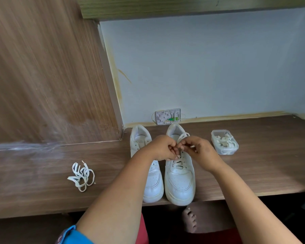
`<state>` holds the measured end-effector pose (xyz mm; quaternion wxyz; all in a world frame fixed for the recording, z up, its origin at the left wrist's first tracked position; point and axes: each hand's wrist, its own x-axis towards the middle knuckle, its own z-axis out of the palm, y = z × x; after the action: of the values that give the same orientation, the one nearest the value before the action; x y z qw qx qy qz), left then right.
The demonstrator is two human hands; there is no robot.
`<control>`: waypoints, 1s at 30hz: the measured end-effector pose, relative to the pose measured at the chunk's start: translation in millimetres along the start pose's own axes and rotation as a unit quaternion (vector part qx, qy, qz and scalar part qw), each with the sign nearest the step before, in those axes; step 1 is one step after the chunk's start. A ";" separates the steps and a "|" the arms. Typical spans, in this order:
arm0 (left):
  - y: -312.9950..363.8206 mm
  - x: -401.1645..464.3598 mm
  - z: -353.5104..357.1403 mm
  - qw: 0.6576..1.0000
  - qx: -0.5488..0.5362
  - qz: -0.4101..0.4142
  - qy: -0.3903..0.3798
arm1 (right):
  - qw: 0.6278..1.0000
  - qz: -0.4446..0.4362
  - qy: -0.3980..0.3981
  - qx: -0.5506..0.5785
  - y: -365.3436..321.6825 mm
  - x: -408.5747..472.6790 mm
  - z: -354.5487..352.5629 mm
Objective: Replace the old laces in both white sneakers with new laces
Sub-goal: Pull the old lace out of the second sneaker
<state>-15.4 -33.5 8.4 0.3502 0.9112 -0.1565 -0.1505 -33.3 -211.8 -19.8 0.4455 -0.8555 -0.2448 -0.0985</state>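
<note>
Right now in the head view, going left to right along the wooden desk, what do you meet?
Loose pile of laces → unlaced left sneaker → right sneaker, with the left hand and right hand pinching its lace → clear plastic container of laces.

We count 2 white sneakers side by side on 1 wooden desk. We count 2 hands, both above the right sneaker. 1 loose tangle of laces lies on the desk; strand count indeterminable. 1 clear plastic container holds more laces, number not countable. 1 wall socket plate.
</note>
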 end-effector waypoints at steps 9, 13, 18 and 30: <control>24.7 -10.9 -2.1 0.951 0.221 0.185 0.109 | 0.993 0.066 0.058 0.076 9.4 0.3 8.1; 30.2 -12.7 -1.6 0.936 0.257 0.206 0.126 | 0.966 0.106 0.019 0.235 12.7 -5.3 12.3; 30.9 -11.0 4.9 0.938 0.249 0.205 0.125 | 0.976 0.080 -0.030 0.200 18.6 -6.8 9.0; 22.1 -9.9 -7.2 0.981 0.106 0.132 0.089 | 0.983 0.058 -0.041 0.170 9.5 -3.0 8.1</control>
<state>-25.6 -40.9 30.2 0.2806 0.9242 -0.2591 -0.0039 -31.4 -210.8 -32.4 0.5792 -0.7834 -0.2254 0.0056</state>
